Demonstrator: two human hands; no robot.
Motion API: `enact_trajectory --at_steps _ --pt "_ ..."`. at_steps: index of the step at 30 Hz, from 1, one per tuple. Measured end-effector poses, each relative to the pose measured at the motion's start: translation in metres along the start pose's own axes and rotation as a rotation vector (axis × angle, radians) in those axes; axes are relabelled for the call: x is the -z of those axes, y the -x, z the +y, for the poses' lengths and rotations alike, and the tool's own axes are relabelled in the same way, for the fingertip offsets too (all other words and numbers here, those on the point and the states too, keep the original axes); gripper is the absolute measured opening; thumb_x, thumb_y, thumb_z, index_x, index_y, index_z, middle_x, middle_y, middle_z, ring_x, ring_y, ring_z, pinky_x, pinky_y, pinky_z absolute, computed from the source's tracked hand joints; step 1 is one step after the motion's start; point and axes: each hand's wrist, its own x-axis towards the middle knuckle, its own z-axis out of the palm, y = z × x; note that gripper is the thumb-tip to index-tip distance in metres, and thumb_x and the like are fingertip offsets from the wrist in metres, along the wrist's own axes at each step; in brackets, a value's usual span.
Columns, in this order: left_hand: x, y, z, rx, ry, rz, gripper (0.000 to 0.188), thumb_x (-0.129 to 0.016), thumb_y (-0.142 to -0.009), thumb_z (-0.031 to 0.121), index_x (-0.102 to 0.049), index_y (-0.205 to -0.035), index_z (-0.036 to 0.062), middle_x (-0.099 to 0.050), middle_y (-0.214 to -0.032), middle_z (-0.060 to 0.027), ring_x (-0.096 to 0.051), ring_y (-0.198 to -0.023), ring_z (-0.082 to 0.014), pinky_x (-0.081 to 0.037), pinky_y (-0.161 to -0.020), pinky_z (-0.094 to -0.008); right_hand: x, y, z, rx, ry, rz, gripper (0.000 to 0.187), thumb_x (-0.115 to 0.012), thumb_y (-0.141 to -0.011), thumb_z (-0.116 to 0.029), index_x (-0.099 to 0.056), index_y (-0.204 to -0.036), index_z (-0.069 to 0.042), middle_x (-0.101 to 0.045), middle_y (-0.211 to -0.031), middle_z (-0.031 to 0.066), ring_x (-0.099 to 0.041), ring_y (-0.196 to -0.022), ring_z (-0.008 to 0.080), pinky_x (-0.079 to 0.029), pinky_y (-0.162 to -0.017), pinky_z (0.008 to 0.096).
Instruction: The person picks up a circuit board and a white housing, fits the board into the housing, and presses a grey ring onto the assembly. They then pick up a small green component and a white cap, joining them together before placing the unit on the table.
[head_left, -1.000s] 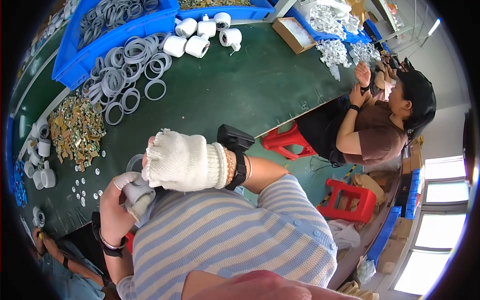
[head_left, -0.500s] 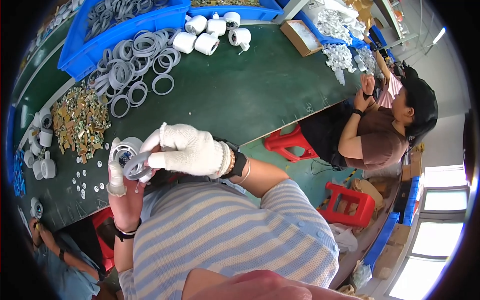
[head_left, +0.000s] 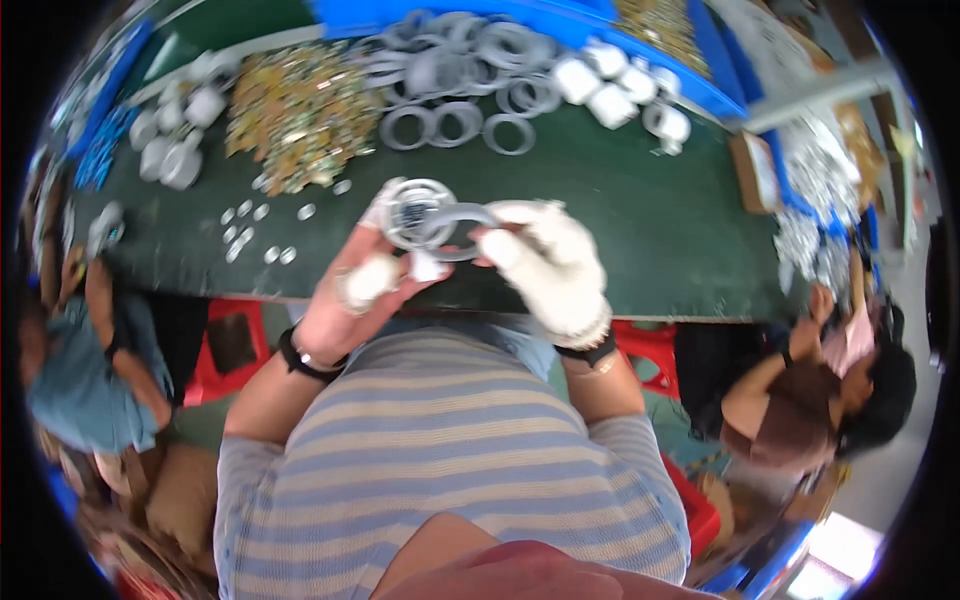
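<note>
My left hand (head_left: 338,300), with a white cover on the thumb, is closed around a white round housing (head_left: 392,222). The housing's open mouth faces up and shows dark parts inside. Between the fingers of my right hand (head_left: 552,268), in a white knit glove, is a grey ring (head_left: 466,211). From this view the ring overlaps the right side of the housing's mouth; whether they touch I cannot tell. Both hands are above the near edge of the green table (head_left: 640,230).
Beyond my hands lie loose grey rings (head_left: 508,134), a heap of small circuit boards (head_left: 300,110) and white housings (head_left: 612,104). Small white discs (head_left: 306,212) are scattered left of my hands. Blue bins (head_left: 560,15) line the back. One person sits on each side.
The head view has swung, so the table now lies straight across. The ring has shifted from in front of the housing's mouth toward its right side. Both hands keep their hold.
</note>
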Motion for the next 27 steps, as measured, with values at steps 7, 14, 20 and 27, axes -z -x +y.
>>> enact_trajectory --at_steps 7,14,20,27 --pt "0.000 0.003 -0.012 0.006 -0.045 0.013 0.115 -0.077 -0.085 -0.011 -0.006 -0.170 0.0198 -0.031 -0.165 -0.0074 -0.051 -0.140 -0.0242 -0.049 -0.112 -0.0407 -0.003 0.000 -0.014 0.055 0.263 -0.096 0.024 -0.076 -0.095 -0.010 -0.071 -0.112 0.006 -0.073 -0.104 0.0118 -0.071 -0.090 0.0167 -0.058 -0.079 0.0286" --pt "0.004 0.005 -0.011 0.010 -0.123 0.047 0.116 -0.079 -0.084 -0.011 -0.007 -0.170 0.0208 -0.033 -0.163 -0.0064 -0.051 -0.140 -0.0217 -0.050 -0.110 -0.0390 -0.010 0.000 -0.017 0.200 0.410 -0.059 0.024 -0.081 -0.090 -0.019 -0.074 -0.107 -0.004 -0.072 -0.095 0.0071 -0.067 -0.082 0.0162 -0.052 -0.073 0.0310" --pt "0.006 0.005 -0.009 -0.010 -0.171 0.044 0.117 -0.080 -0.083 -0.012 -0.009 -0.170 0.0202 -0.036 -0.162 -0.0062 -0.052 -0.138 -0.0213 -0.049 -0.110 -0.0385 -0.009 0.001 -0.022 0.340 0.570 -0.039 0.027 -0.083 -0.087 -0.025 -0.075 -0.107 -0.009 -0.071 -0.093 0.0074 -0.066 -0.078 0.0208 -0.052 -0.071 0.0320" --pt "0.005 0.005 -0.014 -0.028 -0.178 0.048 0.117 -0.080 -0.082 -0.013 -0.010 -0.170 0.0203 -0.038 -0.161 -0.0060 -0.054 -0.136 -0.0204 -0.050 -0.110 -0.0386 -0.007 0.000 -0.023 0.313 0.563 -0.050 0.028 -0.084 -0.087 -0.025 -0.075 -0.108 -0.009 -0.072 -0.093 0.0076 -0.067 -0.078 0.0216 -0.052 -0.071 0.0323"
